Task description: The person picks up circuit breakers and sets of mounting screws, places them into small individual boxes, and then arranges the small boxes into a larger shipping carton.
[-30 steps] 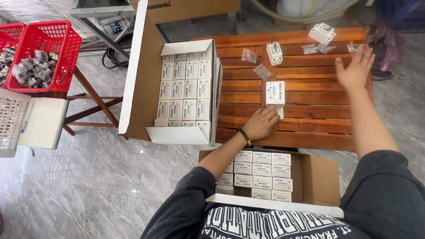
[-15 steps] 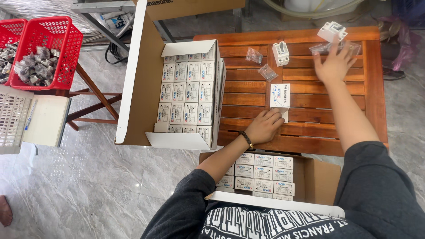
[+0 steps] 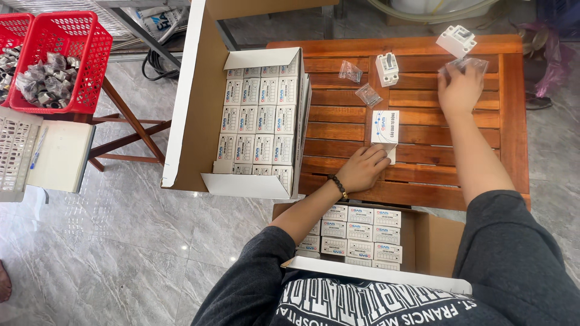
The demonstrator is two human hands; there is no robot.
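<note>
My left hand point(image 3: 361, 169) rests on the wooden slatted table point(image 3: 423, 169) and holds the lower end of a small white carton point(image 3: 385, 125) with blue print. My right hand point(image 3: 460, 90) reaches to the far right part of the table and closes on a clear plastic bag point(image 3: 468, 62). A white plastic switch device point(image 3: 387, 69) stands between the hands, and a second one point(image 3: 456, 41) lies just beyond the bag. Two small clear bags point(image 3: 350, 71) point(image 3: 368, 95) lie left of the first device.
An open cardboard box point(image 3: 199, 108) packed with white cartons stands on the table's left end. Another open box point(image 3: 435, 238) of cartons sits on my lap. A red basket point(image 3: 90, 60) of bagged parts and a white crate point(image 3: 15, 151) stand at the left.
My right hand has drawn back toward the middle of the table's far edge and settled on the clear bag. The left hand stays on the carton.
</note>
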